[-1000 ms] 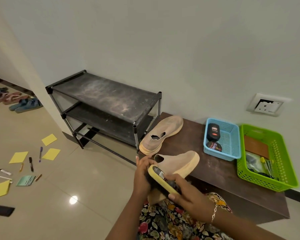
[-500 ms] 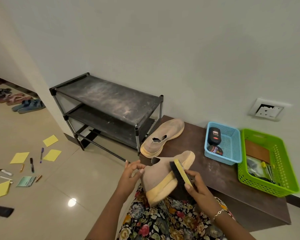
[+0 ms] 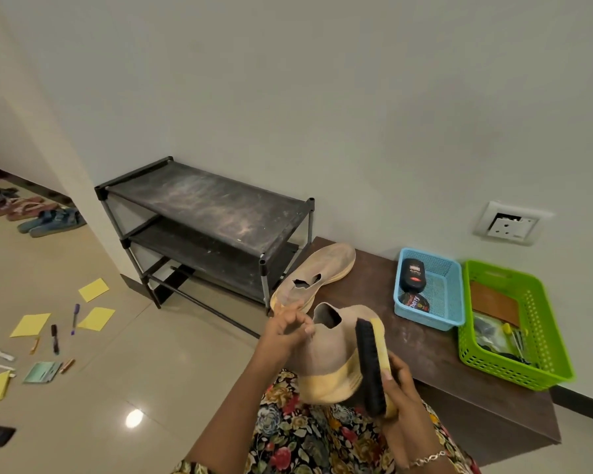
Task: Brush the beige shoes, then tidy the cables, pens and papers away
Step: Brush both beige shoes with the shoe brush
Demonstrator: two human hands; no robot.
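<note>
1. The right hand (image 3: 401, 395) grips the shoe brush (image 3: 370, 367), its bristles against the side of the beige shoe (image 3: 326, 360). A loose hold could let the brush skid off.
2. The left hand (image 3: 285, 333) pinches only the heel collar, so a hard stroke might twist the shoe free.
3. The second beige shoe (image 3: 314, 275) lies at the end of the bench (image 3: 425, 354), where it is easily knocked off.
4. Pens (image 3: 75, 318) and yellow papers (image 3: 93, 289) litter the floor and could cause a slip.

Left hand (image 3: 285, 333), right hand (image 3: 403, 401): fingers (image 3: 303, 325) curled.

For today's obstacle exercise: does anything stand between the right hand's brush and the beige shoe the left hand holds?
Nothing visible does: the brush sits right beside the beige shoe; the left hand grips its heel.
</note>
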